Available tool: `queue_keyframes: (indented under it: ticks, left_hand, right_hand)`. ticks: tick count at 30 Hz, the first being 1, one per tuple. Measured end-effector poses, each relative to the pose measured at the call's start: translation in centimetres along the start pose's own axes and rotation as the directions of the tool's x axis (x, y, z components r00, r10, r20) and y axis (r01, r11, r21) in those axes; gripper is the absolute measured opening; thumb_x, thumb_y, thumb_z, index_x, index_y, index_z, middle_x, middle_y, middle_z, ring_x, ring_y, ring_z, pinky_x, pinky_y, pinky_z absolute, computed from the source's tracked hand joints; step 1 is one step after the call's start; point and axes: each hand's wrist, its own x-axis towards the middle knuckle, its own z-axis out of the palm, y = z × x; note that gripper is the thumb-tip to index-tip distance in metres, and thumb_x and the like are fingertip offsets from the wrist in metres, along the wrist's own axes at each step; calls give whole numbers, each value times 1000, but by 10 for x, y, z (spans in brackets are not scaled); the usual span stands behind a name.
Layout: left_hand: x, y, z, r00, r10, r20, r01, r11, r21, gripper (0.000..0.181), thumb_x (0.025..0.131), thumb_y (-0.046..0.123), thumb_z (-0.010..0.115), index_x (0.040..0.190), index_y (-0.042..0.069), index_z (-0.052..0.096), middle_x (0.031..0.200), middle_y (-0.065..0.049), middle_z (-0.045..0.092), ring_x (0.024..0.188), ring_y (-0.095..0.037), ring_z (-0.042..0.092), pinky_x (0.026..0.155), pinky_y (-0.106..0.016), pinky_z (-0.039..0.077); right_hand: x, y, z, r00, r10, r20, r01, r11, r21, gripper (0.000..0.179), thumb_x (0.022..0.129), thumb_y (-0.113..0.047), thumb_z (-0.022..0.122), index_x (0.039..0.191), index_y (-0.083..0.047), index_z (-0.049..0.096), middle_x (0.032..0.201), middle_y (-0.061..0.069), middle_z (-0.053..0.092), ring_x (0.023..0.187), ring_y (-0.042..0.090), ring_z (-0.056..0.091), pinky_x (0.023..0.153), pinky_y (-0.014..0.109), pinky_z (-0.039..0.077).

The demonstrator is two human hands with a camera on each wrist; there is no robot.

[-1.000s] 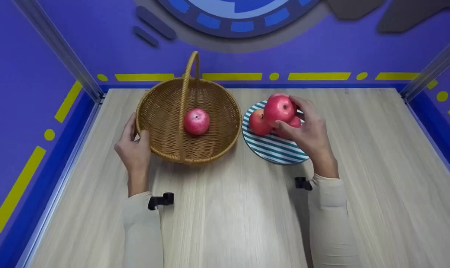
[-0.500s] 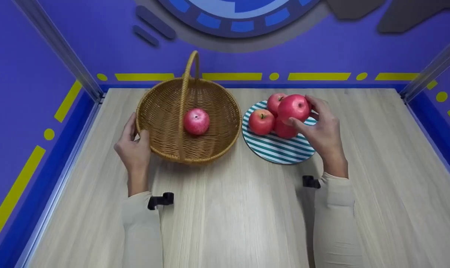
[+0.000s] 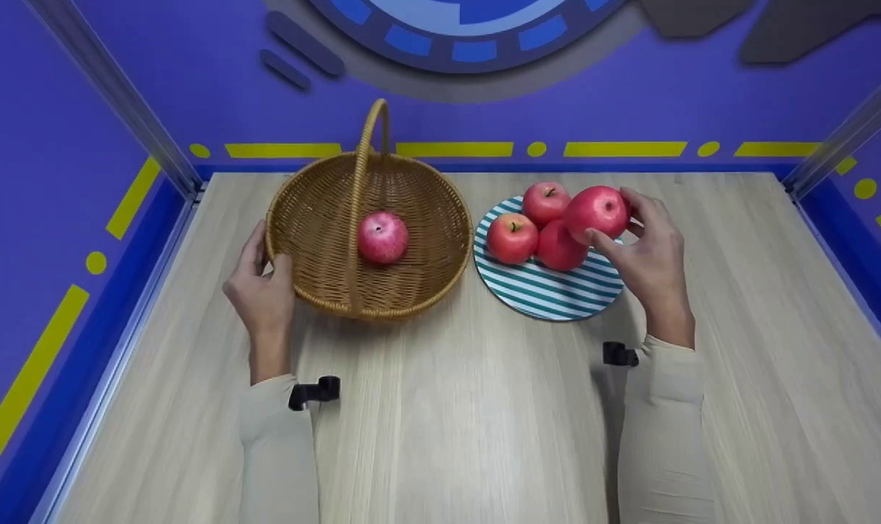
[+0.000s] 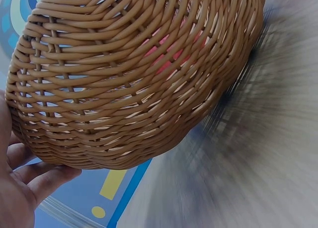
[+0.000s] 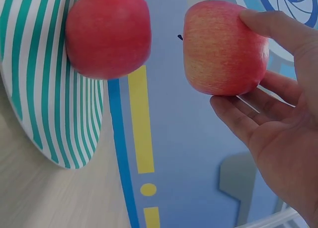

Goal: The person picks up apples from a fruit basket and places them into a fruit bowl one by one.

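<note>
My left hand [image 3: 263, 295] grips the left rim of a brown wicker basket [image 3: 313, 255] with a tall arched handle. One red apple [image 3: 383, 238] lies inside it; through the weave, a patch of its red shows in the left wrist view. On the right, my right hand [image 3: 653, 266] holds another apple [image 5: 226, 49] between thumb and fingers. That apple hangs above the right part of a green-and-white striped plate [image 3: 550, 302], apart from its surface. Three apples sit close together on the plate, including the front-left one [image 3: 512, 239]. The held apple partly covers the nearest of them.
Both containers stand on a pale wood-grain table [image 3: 448, 407], basket left and plate right, nearly touching. A blue back wall [image 3: 469, 120] with yellow dashes rises behind, and blue side panels stand left and right. A black wrist mount [image 3: 315, 393] juts from the left sleeve.
My right hand has moved rightward with the apple, uncovering more of the apples on the plate. My left hand stays at the basket rim; the apple inside has shifted very slightly left.
</note>
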Motion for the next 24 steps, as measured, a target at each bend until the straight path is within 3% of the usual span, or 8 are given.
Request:
queue_keyframes:
  ticks: [11,17,24]
  left_hand:
    - [1,-1,0,1000,-10,-6,10,1000,1,50,91,-7,60,140,0,68,128,-15,73,113,-25,74,86,-21,60]
    - [1,1,0,1000,-24,-8,24,1000,-7,50,91,-7,61,140,1,68,130,-15,72,115,-24,73,89,-28,61]
    - [0,0,1,1000,-19,-9,19,1000,-7,51,91,-8,61,140,2,69,129,-14,72,114,-26,73,84,-21,60]
  right_hand:
    - [-2,10,-7,997,75,-13,-75,997,-36,79,88,-12,88,155,-1,50,148,18,55,135,32,54,110,52,51]
    - [-2,19,-10,989,148,22,-146,988,-57,83,89,-15,88,159,-2,45,152,18,51,139,34,50,111,54,49]
    - [-1,29,-10,975,216,53,-212,974,-81,87,90,-19,86,162,-3,40,156,20,47,143,38,46,112,56,47]
